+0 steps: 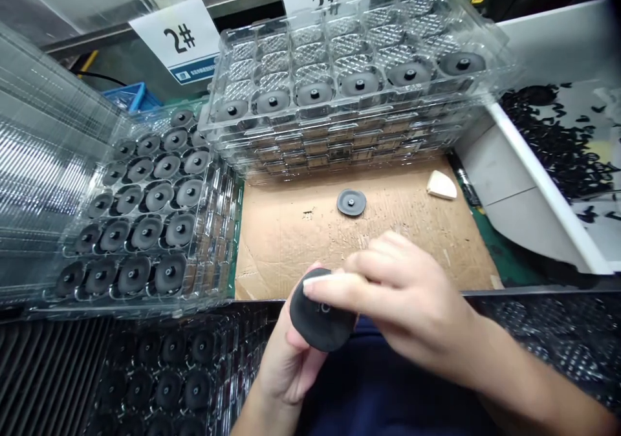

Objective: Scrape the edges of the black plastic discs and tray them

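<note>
My left hand (286,365) grips a round black rubber disc (317,319) from below, near the front edge of the cardboard sheet (281,242). Over the disc lies my right hand (402,300), its fingers pressed together on the disc's top edge; whether anything is pinched between them stays hidden. Another black disc (351,202) lies loose on the cardboard, farther back. A clear plastic tray (145,209) at the left is filled with several such discs. The top tray of the stack (349,80) behind holds one row of discs along its near side.
A white wedge-shaped piece (441,185) lies at the cardboard's right. A white bin (557,145) at the right holds many small black parts. More clear trays with discs (169,378) sit low at the front left. White "2#" labels (182,38) stand at the back.
</note>
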{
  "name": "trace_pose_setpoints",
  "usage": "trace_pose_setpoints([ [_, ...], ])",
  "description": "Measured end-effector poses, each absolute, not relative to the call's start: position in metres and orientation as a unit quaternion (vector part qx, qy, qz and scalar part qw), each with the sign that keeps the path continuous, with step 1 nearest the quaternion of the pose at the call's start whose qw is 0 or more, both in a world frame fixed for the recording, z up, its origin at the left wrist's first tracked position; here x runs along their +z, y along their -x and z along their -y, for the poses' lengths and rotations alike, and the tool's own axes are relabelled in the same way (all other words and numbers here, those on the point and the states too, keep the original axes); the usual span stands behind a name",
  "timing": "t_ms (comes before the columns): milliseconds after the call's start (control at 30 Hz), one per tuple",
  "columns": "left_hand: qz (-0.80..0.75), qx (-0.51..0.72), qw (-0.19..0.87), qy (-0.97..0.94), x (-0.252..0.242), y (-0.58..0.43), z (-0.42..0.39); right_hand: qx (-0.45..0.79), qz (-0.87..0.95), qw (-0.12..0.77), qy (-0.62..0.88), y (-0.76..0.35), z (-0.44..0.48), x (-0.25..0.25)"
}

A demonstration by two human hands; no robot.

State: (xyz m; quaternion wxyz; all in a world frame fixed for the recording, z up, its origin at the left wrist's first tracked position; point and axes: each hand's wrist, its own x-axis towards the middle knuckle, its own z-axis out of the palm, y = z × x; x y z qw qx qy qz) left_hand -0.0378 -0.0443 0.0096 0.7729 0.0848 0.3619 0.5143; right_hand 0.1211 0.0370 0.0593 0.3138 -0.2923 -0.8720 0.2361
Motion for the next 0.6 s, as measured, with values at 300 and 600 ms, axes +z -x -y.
trace_pose_setpoints([
  [300,-0.296,0.515,0.804,-0.046,0.019,0.038,0.04,0.451,0.71,0.236,0.486,-0.155,-0.011,0.004],
  [600,-0.293,0.509,0.806,-0.075,0.021,0.026,0.037,0.349,0.716,0.362,0.484,-0.148,-0.017,0.046],
])
